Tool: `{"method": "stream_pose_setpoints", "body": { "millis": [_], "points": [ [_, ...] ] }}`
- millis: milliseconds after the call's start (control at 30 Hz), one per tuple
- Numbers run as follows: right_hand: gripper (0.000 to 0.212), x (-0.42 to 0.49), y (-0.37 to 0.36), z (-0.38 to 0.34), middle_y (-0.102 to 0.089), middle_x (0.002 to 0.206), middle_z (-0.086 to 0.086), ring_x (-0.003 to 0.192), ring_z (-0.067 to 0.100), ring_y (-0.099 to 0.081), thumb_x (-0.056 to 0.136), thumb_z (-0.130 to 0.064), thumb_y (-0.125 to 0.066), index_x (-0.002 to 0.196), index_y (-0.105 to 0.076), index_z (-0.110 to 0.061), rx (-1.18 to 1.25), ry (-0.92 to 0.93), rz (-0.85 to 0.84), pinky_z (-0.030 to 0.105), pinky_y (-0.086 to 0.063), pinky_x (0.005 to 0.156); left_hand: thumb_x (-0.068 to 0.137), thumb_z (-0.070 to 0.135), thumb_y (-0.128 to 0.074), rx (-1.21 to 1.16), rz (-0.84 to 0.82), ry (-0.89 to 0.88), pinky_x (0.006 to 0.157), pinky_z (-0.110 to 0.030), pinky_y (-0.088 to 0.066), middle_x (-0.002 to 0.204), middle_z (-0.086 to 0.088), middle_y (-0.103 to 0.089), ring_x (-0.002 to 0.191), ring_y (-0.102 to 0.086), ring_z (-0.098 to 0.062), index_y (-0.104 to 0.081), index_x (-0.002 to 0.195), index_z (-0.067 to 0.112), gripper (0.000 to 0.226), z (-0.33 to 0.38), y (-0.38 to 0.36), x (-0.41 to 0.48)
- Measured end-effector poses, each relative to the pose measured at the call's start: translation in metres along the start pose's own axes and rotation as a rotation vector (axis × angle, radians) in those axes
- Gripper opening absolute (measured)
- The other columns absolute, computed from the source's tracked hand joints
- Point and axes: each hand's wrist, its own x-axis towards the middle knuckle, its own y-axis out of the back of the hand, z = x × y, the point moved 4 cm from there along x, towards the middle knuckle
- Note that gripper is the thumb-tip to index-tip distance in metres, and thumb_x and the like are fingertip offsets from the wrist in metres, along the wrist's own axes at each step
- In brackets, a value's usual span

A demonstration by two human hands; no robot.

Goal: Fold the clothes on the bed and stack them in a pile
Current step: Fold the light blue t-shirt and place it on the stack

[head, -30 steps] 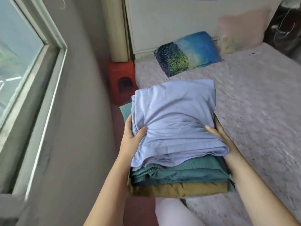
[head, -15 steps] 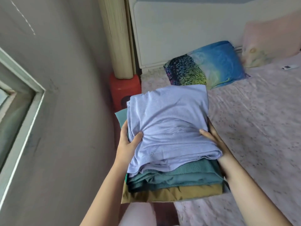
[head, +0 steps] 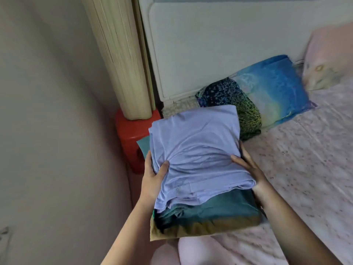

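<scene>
- While both hands clamp it from opposite sides, the pile of folded clothes (head: pixel 202 188) is held between them. The left hand (head: pixel 152 178) grips the left edge with its thumb bent over the top layer, bunching the cloth; its fingers are hidden.
- The right hand (head: pixel 248 169) grasps the right edge, thumb on top, fingers stretched along the side.
- Layers, top down: lilac knit garment (head: pixel 194 146), teal garment (head: pixel 219 209), olive-tan garment (head: pixel 200 229).
- The pile is at the left edge of the pink speckled bedsheet (head: pixel 305 159), just beside a red plastic stool (head: pixel 131 131). Cannot tell whether it rests on the bed.
- Room: a beige ribbed roll (head: pixel 118 54) rises at the stool. A blue patterned pillow (head: pixel 271 88) and a pale pink pillow (head: pixel 328 60) lean on the white headboard (head: pixel 210 44).
- The pile's long axis runs away from the person toward the headboard, with the folded edges nearest.
</scene>
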Motion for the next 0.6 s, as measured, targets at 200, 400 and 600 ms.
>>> {"method": "stream_pose_setpoints", "body": {
  "millis": [200,400,600],
  "points": [
    [0.058,0.131,0.005,0.02,-0.024,0.136,-0.024,0.118,-0.018,-0.035,0.083,-0.036,-0.056,0.131,-0.023,-0.033,-0.012,-0.139,-0.003,0.0,-0.037,0.081,0.066,0.051,-0.064,0.017,0.037,0.021,0.102,-0.031,-0.04,0.132,0.014,-0.049,0.122,-0.049,-0.006,-0.034,0.139,0.025,0.083,-0.004,-0.016,0.119],
    [0.047,0.261,0.026,0.06,-0.032,0.127,-0.031,0.118,-0.001,-0.038,0.091,-0.021,-0.05,0.124,-0.028,-0.047,0.023,-0.244,-0.013,0.019,-0.039,0.087,0.07,0.048,-0.063,-0.009,0.043,0.056,0.097,-0.028,-0.041,0.129,0.021,-0.049,0.115,-0.05,0.002,-0.03,0.14,0.031,0.08,-0.04,-0.046,0.238],
    [0.049,0.38,0.041,0.113,-0.031,0.131,-0.023,0.119,0.005,-0.036,0.094,-0.012,-0.042,0.127,-0.025,-0.044,-0.016,-0.261,-0.013,0.028,-0.036,0.093,0.082,0.042,-0.063,-0.011,0.069,0.026,0.09,-0.017,-0.04,0.133,0.014,-0.045,0.117,-0.048,0.0,-0.029,0.137,0.033,0.066,-0.093,-0.07,0.355]
  ]
}}
